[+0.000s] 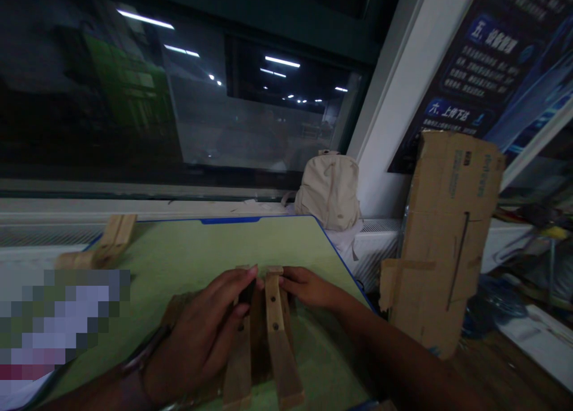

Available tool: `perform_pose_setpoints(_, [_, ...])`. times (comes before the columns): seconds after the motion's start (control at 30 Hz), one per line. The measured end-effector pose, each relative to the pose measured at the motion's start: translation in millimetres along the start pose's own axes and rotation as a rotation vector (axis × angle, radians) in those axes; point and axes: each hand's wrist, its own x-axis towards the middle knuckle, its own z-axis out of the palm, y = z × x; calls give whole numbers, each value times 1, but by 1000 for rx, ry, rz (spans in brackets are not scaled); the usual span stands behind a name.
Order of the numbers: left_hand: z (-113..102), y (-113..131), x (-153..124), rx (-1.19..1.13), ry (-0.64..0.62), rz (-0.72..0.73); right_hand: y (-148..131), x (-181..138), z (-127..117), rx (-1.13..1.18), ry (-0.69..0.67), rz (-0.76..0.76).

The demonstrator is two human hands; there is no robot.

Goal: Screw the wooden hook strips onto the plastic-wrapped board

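Note:
Two wooden pieces lie side by side on the green tabletop [188, 244]. The right wooden piece [273, 312] has two dark holes along its face and flares toward the near end. My right hand [308, 287] grips its far end from the side, fingers closed around the edge. Over the left wooden piece [239, 363], my left hand [206, 321] pinches a small dark object [248, 293] between thumb and fingers; its kind is hard to make out. That hand covers much of the left piece. A brownish surface shows between the two pieces.
More wooden pieces [114, 238] rest at the table's far left corner. A pixelated patch hides the near left. Beyond the right edge stand a beige backpack [331, 190] on the sill and a tall cardboard sheet [447, 238]. A dark window lies behind.

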Motion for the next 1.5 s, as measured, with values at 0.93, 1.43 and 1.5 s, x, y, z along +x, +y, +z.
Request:
perform_pose_setpoints(0.93, [-3, 4, 8, -134, 65, 14, -3, -1, 0, -8, 6, 33])
perform_pose_setpoints(1.43, [0, 3, 1, -308, 30, 16, 2, 1, 1, 15, -6, 23])
perform_pose_setpoints(1.5, [-2, 3, 4, -289, 48, 24, 2, 1, 1, 29, -18, 29])
